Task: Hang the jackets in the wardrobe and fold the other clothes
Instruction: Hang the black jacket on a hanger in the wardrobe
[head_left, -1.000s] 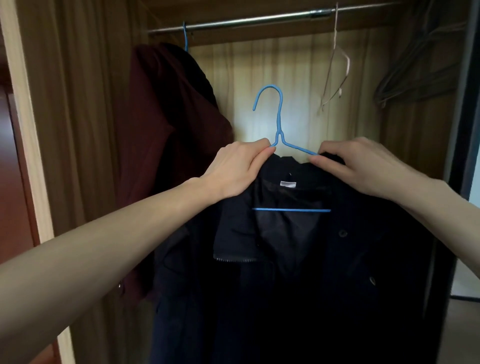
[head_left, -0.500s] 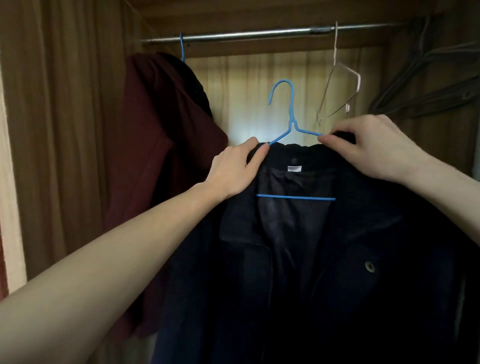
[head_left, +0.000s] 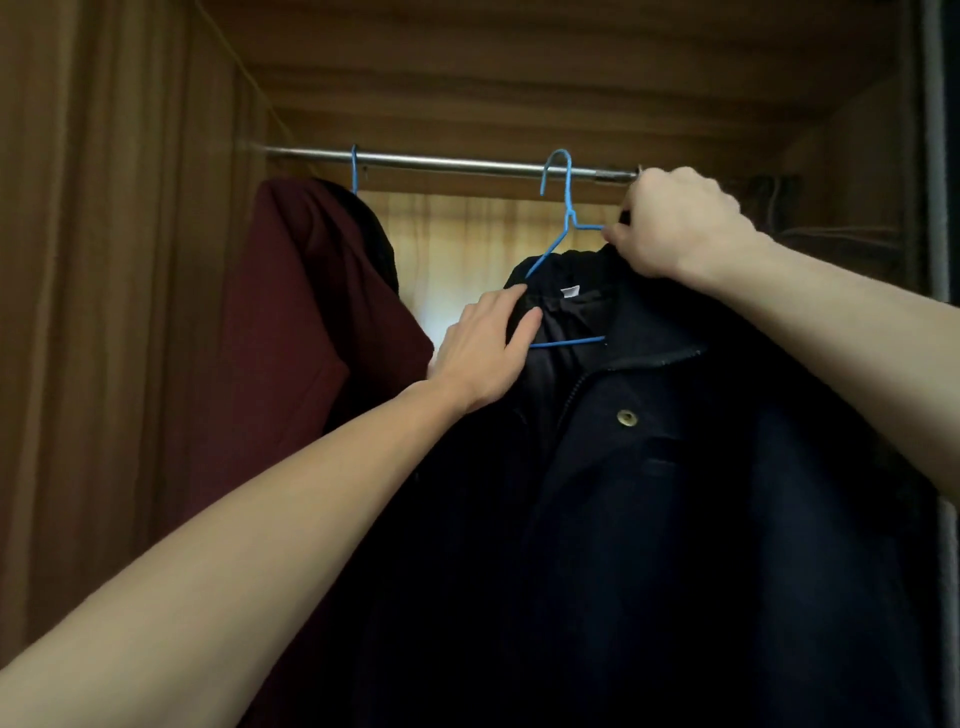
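While steadying dark jacket (head_left: 649, 493) under rail (head_left: 441, 163): right hand (head_left: 680, 228) clamped on blue hanger (head_left: 563, 218) shoulder, left hand (head_left: 483, 353) gripping collar, keeping hook level.

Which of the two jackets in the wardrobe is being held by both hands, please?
The dark navy jacket on the right; the left hand and right hand grip its collar. The maroon jacket hangs untouched.

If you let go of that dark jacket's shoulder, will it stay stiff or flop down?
Probably flop: the dark jacket drapes in soft folds below the blue hanger. It looks fairly heavy, being thick, and both the left hand and right hand hold it. It might slide off the thin wire.
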